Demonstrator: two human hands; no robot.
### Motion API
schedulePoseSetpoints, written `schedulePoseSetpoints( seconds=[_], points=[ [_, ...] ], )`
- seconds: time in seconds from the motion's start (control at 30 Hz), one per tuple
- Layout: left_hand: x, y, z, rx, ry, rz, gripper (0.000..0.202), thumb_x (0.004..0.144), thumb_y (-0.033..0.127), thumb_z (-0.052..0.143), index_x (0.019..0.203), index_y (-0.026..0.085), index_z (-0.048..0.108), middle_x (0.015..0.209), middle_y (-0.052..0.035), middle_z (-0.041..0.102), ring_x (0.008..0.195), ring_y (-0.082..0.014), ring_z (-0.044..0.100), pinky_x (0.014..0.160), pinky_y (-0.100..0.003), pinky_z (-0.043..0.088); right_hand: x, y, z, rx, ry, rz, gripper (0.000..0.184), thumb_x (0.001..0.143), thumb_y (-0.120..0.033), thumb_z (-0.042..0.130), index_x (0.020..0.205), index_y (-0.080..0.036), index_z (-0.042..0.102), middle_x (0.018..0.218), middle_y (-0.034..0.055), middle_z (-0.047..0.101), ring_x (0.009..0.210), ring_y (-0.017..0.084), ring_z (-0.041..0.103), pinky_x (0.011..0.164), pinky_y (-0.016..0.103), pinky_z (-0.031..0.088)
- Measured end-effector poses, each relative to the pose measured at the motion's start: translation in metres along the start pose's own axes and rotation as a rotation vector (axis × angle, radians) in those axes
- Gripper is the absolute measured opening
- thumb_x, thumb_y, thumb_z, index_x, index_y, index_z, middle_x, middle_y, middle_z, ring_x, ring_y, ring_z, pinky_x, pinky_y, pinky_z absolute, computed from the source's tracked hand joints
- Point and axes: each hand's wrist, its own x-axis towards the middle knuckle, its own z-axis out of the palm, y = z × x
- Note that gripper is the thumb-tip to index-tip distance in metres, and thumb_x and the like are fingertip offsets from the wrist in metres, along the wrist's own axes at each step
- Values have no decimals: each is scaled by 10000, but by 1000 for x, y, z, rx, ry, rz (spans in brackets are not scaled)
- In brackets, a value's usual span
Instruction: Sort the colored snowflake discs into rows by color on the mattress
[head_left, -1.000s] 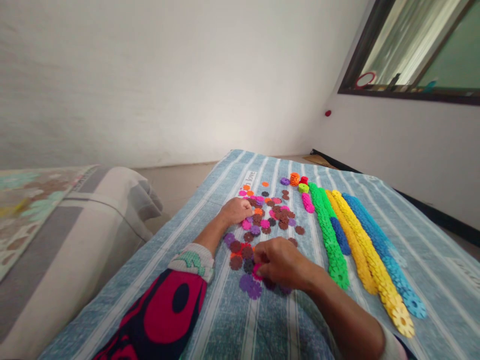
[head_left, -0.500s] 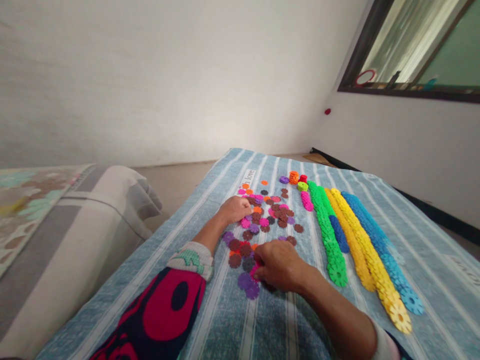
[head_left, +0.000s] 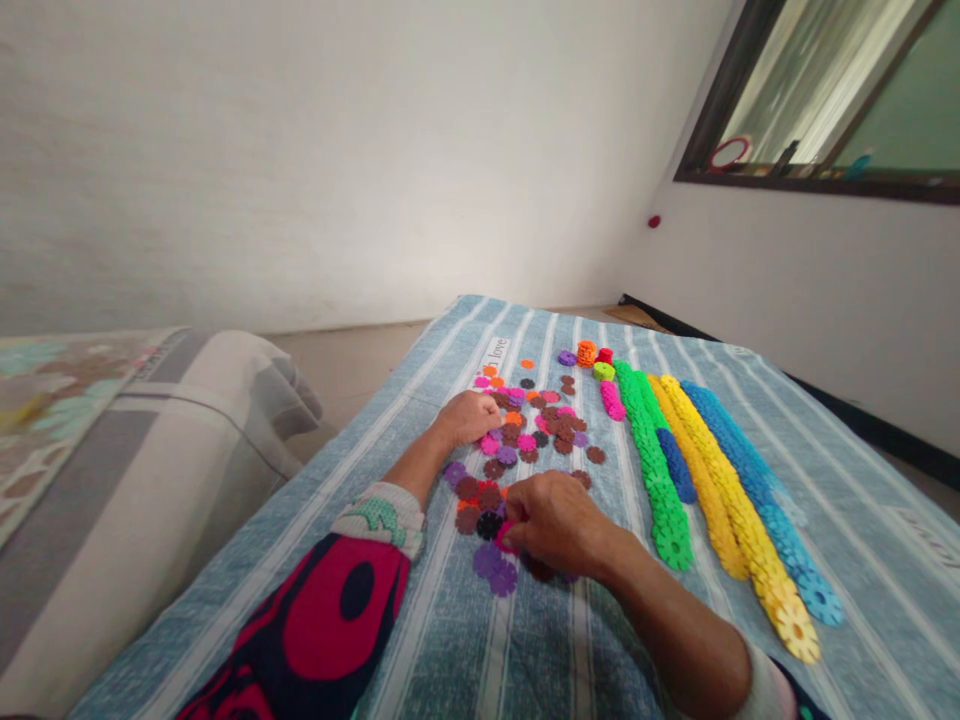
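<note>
Pink, flat, notched plastic disc [head_left: 506,538] at fingertips of R hand [head_left: 555,518]: pinching it btwn thumb & index, mostly hidden. Just L of this grip, black notched disc [head_left: 490,525]; nearer the body, overlapping purple notched discs [head_left: 496,572]. Farther ahead, L hand [head_left: 469,418] w/ fingers curled beside scattered brown notched discs [head_left: 511,436]; impossible to say if gripping any. Well R of grip, long green row of overlapping discs [head_left: 652,475].
</note>
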Motion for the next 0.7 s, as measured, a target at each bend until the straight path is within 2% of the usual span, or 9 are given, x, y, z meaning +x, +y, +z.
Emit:
schedulePoseSetpoints(
  seconds=[0.27,0.7],
  points=[
    [-1,1,-1,9,1,-7,232,700,343,571,672,153,702,598,-8,652,579,-131,557,550,-220,378,3,9,2,177,39,3,147,725,-208,681,598,-188,609,517,-64,536,529,84,498,485,211,243],
    [0,1,0,22,7,16,227,708,320,561,662,151,705,587,-10,662,593,-132,572,553,-213,375,6,14,7,135,139,3,139,727,-222,634,601,-186,589,545,-44,514,550,103,456,505,236,214]
  ],
)
